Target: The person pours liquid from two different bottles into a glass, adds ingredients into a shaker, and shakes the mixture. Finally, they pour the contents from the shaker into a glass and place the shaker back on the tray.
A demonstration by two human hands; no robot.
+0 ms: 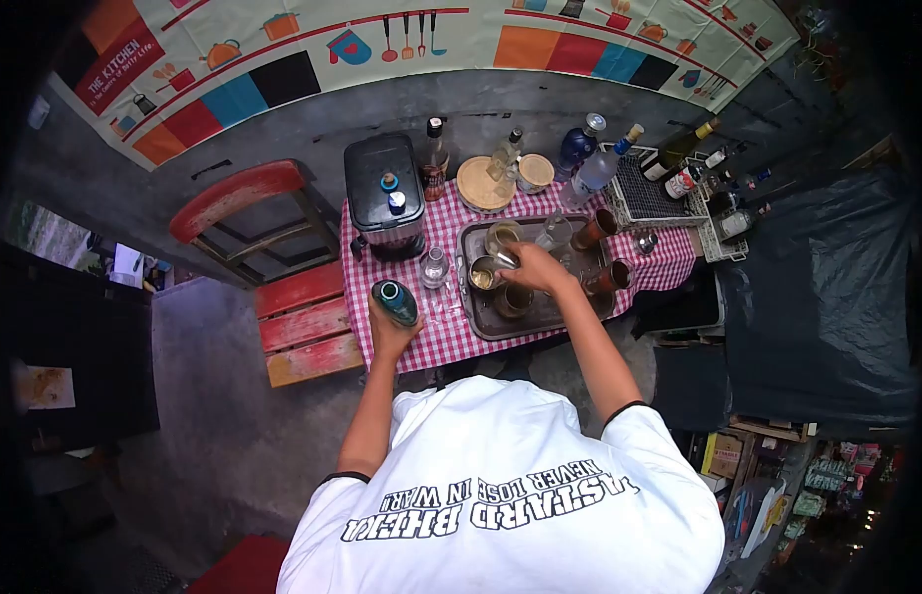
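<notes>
My left hand [390,335] grips a green bottle [395,301] by its lower part, holding it at the near left corner of the red-checked table [436,342]. My right hand [536,267] reaches over a metal tray [478,309] and holds a small shiny jigger-like object [505,258] above the cups. On the tray stand several cups: a metal cup [484,273] with liquid, a dark cup [512,300], a glass [502,236] and a copper-coloured cup [608,278].
A black box-shaped appliance [384,196] stands on the table's far left. Several bottles [578,145] and a round wooden board [480,184] line the back. A small glass jar [434,267] sits left of the tray. A red chair [283,257] stands to the left.
</notes>
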